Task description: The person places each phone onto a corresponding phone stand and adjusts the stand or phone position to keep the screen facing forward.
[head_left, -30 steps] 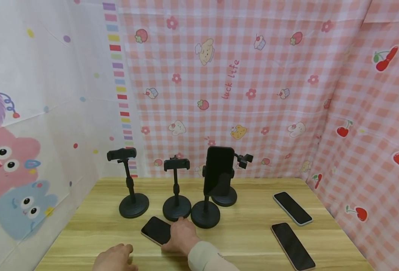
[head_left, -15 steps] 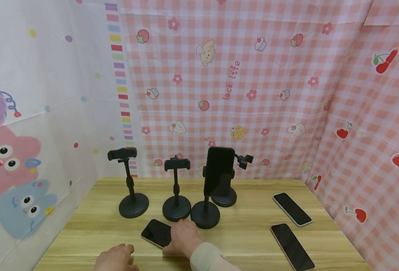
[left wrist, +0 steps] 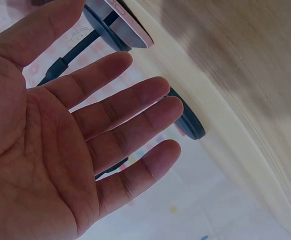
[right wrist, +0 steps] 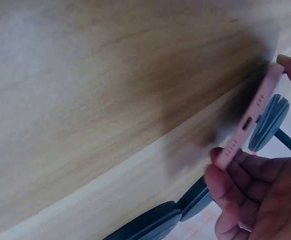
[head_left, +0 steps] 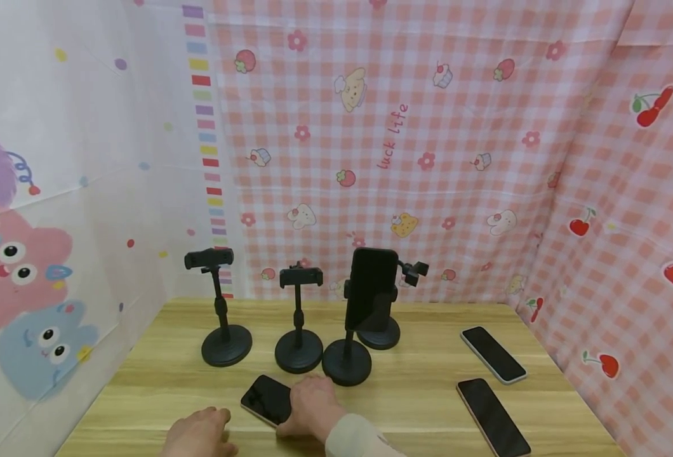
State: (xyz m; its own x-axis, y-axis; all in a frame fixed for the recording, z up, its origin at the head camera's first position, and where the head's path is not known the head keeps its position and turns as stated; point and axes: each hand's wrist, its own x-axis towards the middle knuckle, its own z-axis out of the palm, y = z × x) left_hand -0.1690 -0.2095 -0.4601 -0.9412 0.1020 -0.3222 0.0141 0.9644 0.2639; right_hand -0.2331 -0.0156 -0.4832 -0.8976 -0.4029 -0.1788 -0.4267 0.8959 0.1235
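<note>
fingers [right wrist: 235, 207] of right hand [head_left: 308, 406] pinch pink-cased phone [head_left: 268, 401] edges; left hand [head_left: 196, 433], fingers spread, hovers at the phone's 8 o'clock above table [head_left: 422, 393].

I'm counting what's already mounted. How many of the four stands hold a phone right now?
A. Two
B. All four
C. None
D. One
D: only the tall stand carries an upright phone; the other three clamps are bare, two phones lie flat at the right, and the right hand grips one near the table's front edge.
</note>
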